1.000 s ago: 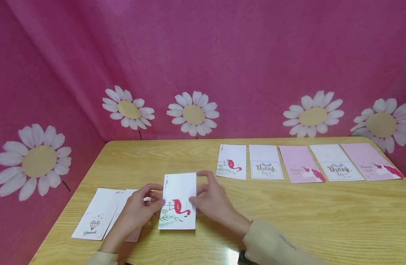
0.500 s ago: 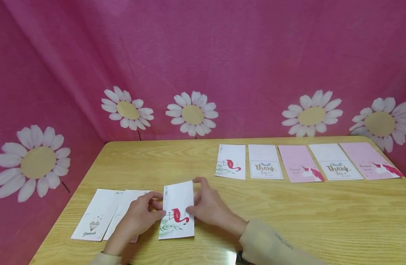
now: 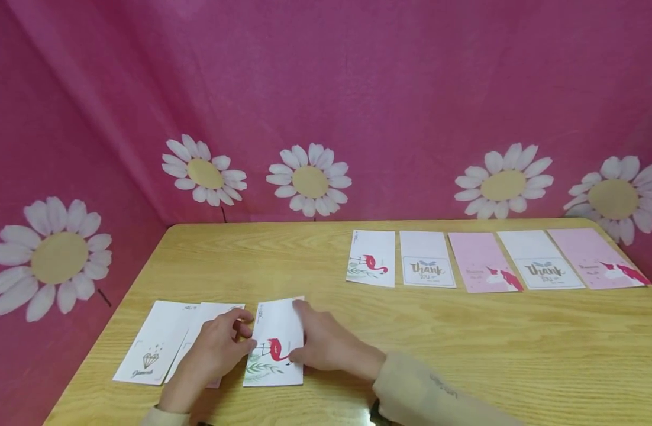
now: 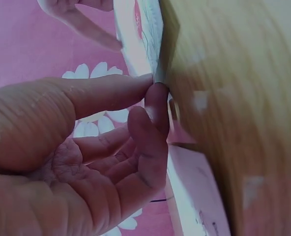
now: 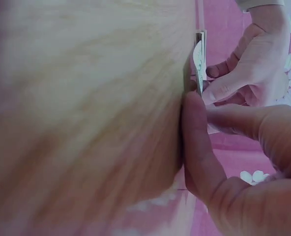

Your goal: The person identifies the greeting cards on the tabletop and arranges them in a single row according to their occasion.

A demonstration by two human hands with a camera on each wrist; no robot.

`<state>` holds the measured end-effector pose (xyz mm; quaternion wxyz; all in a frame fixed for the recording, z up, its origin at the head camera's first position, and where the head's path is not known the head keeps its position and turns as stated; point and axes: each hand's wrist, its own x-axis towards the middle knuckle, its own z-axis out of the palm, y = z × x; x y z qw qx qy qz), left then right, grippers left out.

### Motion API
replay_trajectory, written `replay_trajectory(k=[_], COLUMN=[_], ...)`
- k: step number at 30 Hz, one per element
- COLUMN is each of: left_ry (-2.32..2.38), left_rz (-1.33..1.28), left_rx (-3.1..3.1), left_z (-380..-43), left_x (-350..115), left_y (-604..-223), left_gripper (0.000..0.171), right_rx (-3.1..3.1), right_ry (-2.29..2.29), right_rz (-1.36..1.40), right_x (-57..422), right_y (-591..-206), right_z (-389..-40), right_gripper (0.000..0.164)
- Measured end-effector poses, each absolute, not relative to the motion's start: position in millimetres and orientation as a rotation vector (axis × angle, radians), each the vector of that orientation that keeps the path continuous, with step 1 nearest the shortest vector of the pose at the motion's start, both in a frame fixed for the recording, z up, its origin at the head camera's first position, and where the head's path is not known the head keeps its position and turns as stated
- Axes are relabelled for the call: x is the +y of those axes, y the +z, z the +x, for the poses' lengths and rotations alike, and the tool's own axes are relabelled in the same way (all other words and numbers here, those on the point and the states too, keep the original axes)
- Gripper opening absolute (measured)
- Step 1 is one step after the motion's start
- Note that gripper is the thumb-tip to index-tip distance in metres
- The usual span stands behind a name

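A white card with a red flamingo and green leaves point(image 3: 273, 316) is between both hands near the front of the table in the head view. My left hand point(image 3: 214, 349) pinches its left edge, and the left wrist view shows thumb point(image 4: 111, 91) and forefinger meeting at the card's edge. My right hand point(image 3: 331, 346) grips the opposite edge, thumb on the printed face. From the right wrist, the card point(image 5: 198, 61) appears almost edge-on, low over the table. Just left lies a white card with a diamond drawing point(image 3: 152, 340), beside another white card point(image 3: 209, 313) partly covered by my left forearm.
Along the back right runs a row: a flamingo card point(image 3: 374, 254), a white "Thank you" card point(image 3: 427, 254), a pink unicorn card point(image 3: 483, 260), then another of each of the last two kinds. A pink daisy-print cloth point(image 3: 326, 89) hangs behind the wooden table point(image 3: 262, 254).
The flamingo card has come down toward the front of the table and slightly left, both hands moving with it. The right hand now reaches farther over the card's right edge.
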<state>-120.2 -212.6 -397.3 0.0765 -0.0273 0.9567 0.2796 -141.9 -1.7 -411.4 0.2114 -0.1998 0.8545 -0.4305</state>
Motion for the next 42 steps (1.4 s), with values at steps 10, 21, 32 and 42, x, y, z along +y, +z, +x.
replay_trajectory(k=[10,21,32,42], left_ry=[0.777,0.688,0.692,0.69], left_rz=[0.018,0.051,0.017,0.028], left_rx=[2.925,2.924,2.902,2.905], left_z=[-120.0,-120.8,-122.0,-121.7], left_x=[-214.9,-214.8,-215.1,-215.5], left_y=[-397.2,-397.2,-396.7,-397.3], left_gripper=[0.021,0.025,0.027,0.028], right_rx=[2.415,2.515,2.545,2.574], right_ry=[-1.094,-0.912,-0.78,-0.728], right_rz=[-0.665,-0.701,-0.7,-0.753], right_x=[-9.2,-18.1,-25.2,-26.3], right_y=[-407.6,-406.4,-407.4,-409.6], right_z=[-144.2,-147.9,-147.8,-146.8], right_gripper=[0.029,0.037,0.04,0.036])
